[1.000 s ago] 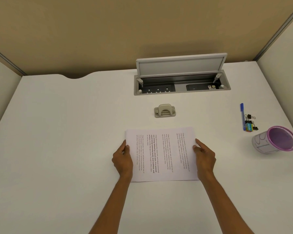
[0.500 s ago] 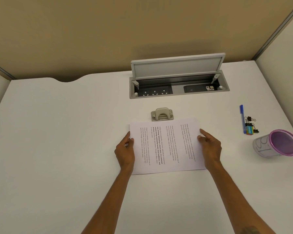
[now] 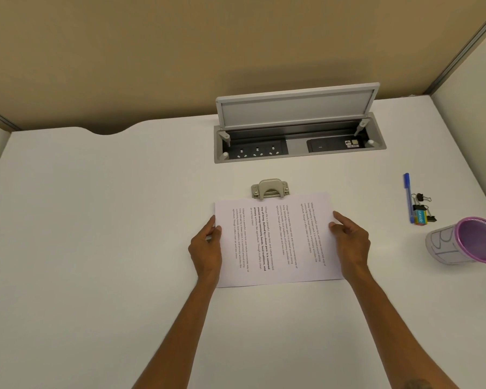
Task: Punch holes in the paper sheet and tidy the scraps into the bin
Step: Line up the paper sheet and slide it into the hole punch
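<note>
A: Where is the paper sheet (image 3: 278,240) found?

B: Flat on the desk (image 3: 96,248), its far edge laid at the mouth of the hole punch (image 3: 270,188). The left hand (image 3: 206,248) is pinched on the left edge, the right hand (image 3: 351,242) on the right.

A: How should it be fed?

B: Squarely, both sides advanced evenly (a skewed edge gives crooked holes). Open room is left on every side; the bin (image 3: 466,240), pen (image 3: 408,196) and binder clips (image 3: 425,206) lie well apart to the right.
</note>
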